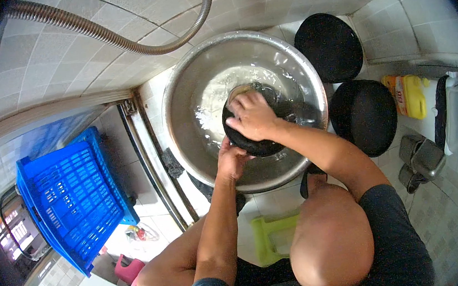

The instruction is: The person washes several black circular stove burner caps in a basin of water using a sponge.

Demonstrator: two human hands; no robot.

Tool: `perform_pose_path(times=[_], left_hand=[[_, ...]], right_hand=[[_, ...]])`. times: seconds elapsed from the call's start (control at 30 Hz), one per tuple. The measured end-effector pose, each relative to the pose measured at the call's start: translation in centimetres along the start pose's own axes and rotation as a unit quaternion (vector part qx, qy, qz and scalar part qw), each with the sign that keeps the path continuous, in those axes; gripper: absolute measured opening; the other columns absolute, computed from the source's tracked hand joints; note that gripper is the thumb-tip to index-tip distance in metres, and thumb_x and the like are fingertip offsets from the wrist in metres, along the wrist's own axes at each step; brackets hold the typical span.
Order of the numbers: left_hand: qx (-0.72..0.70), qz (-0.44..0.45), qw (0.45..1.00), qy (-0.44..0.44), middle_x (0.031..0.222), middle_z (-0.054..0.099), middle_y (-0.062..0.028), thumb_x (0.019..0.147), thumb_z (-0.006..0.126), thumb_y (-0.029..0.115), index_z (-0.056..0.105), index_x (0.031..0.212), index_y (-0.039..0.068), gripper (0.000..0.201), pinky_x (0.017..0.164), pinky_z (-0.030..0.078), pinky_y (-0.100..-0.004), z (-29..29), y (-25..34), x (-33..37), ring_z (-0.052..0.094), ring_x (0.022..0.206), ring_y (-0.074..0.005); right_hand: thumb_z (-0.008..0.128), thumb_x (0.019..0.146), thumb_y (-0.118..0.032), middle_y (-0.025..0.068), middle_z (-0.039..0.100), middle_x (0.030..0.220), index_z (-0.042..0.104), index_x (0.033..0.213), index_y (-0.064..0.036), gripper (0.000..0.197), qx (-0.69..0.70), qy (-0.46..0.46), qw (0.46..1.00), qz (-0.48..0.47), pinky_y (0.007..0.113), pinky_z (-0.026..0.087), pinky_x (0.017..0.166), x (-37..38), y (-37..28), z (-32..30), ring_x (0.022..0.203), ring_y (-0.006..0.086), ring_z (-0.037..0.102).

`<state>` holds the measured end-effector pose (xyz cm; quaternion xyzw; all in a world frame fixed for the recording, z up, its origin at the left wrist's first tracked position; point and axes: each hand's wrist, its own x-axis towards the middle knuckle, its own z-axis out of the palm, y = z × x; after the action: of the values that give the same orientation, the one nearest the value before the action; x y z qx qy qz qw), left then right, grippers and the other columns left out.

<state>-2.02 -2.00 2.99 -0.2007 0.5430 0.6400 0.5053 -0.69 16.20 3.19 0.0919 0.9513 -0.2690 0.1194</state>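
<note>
Beneath the spread right hand (pixel 255 117), gripped by left hand (pixel 232 160): perhaps a black pan (pixel 262 147)

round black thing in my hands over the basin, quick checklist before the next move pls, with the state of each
1. Left grip: ok, the left hand holds the near edge of the round black thing.
2. Right hand placed: ok, spread on its upper side.
3. Water in the basin: ok, its surface glints.
4. Room right beside the basin: not ok, a second black round and a third black round lie there.
5. Yellow bottle away from the basin: ok.
6. Underside clean: cannot tell, it is hidden.
</note>
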Motion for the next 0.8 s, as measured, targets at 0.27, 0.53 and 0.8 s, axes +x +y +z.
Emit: perform_pose_path(times=[0.27, 0.53, 0.8], left_hand=[[-0.253, 0.000, 0.966, -0.052, 0.117, 0.067, -0.0141, 0.092, 0.052, 0.019, 0.057, 0.127, 0.007, 0.037, 0.094, 0.051, -0.0521, -2.7, -0.7, 1.3, 0.064, 0.108, -0.0350], [-0.027, 0.069, 0.986, 0.147, 0.096, 0.063, -0.0070, 0.071, 0.046, -0.013, 0.055, 0.118, 0.011, 0.054, 0.050, 0.051, -0.0361, 1.7, 1.0, 0.4, 0.063, 0.074, -0.0243], [0.101, 0.019, 0.989, 0.104, 0.089, 0.062, -0.0078, 0.073, 0.050, -0.011, 0.053, 0.121, 0.008, 0.052, 0.045, 0.043, -0.0315, 2.4, 0.0, -0.5, 0.056, 0.062, -0.0201]], right_hand=[[0.044, 0.102, -0.050, 0.0261, 0.051, 0.134, 0.058, 0.128, 0.0084, 0.065, 0.150, -0.129, 0.971, -0.134, 0.050, 0.030, 0.116, -8.1, -3.2, -0.3, 0.133, 0.0409, 0.043], [0.038, 0.100, -0.064, 0.0413, 0.025, 0.153, 0.022, 0.146, 0.0234, 0.100, -0.040, -0.153, 0.979, 0.130, 0.056, 0.017, 0.121, -7.1, -0.1, -1.1, 0.145, 0.0551, 0.023], [0.047, 0.098, -0.057, 0.0302, 0.033, 0.154, 0.034, 0.151, 0.0024, 0.081, 0.013, -0.030, 0.997, 0.064, 0.062, 0.016, 0.118, 0.9, 1.1, 2.0, 0.144, 0.0457, 0.031]])
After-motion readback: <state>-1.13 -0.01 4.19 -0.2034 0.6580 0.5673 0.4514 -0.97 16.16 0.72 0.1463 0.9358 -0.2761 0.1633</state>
